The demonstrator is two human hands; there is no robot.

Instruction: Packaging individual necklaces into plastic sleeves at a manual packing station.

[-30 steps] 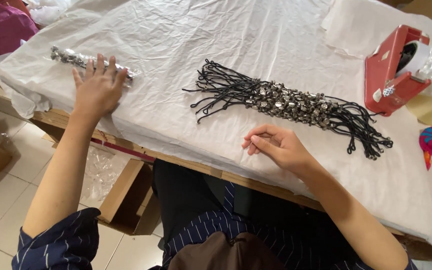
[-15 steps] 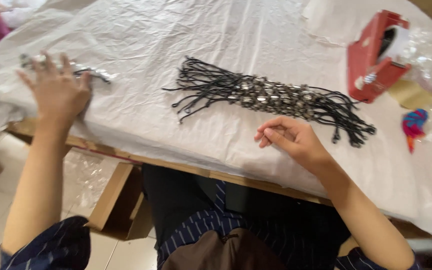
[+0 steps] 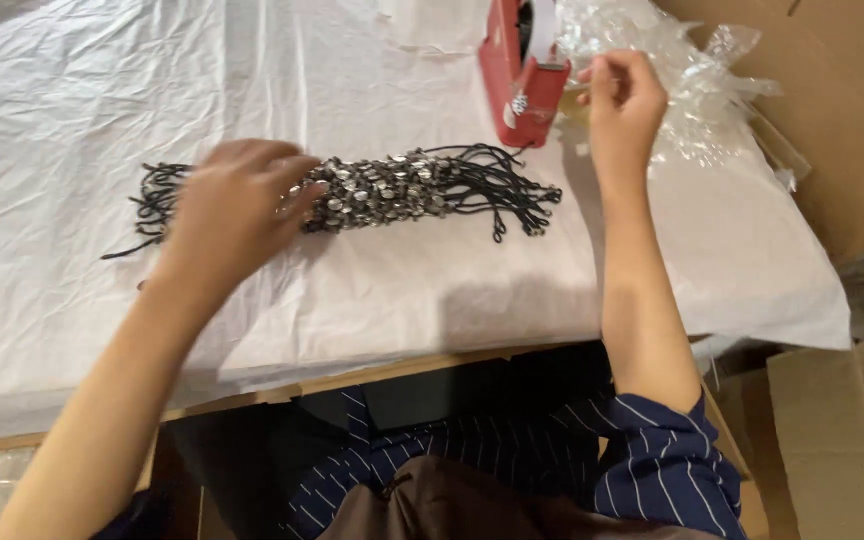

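Head view: the left hand [image 3: 237, 200], fingers loosely spread, rests on the bundle of black cords with silver metal beads [image 3: 392, 188] lying mid-table [image 3: 432, 300] — the right hand [image 3: 620, 92], fingertips pinched together, sits beside the red plastic tape dispenser [image 3: 522, 70], near crumpled clear plastic bags [image 3: 682, 80].

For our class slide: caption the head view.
Left hand on beaded black cords; right hand beside red tape dispenser.
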